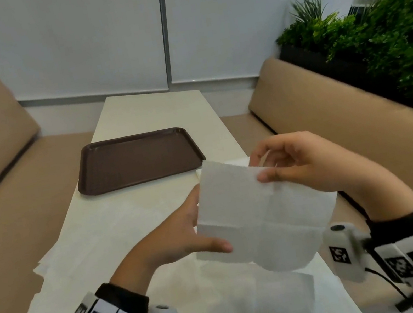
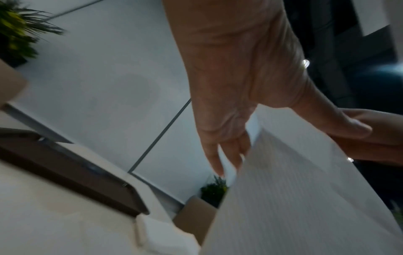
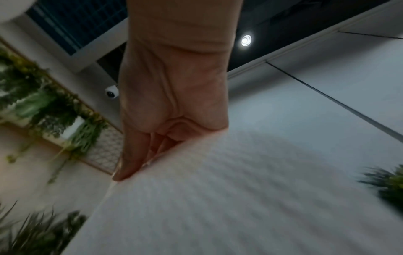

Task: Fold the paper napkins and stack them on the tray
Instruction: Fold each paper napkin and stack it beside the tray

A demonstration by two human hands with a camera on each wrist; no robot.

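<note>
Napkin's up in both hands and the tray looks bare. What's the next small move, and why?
Probably bring the top edge pinched by the right hand down toward the lower edge held by the left hand, folding the napkin along its crease. It hangs unfolded above the table, and the brown tray holds no folded napkin yet.
</note>
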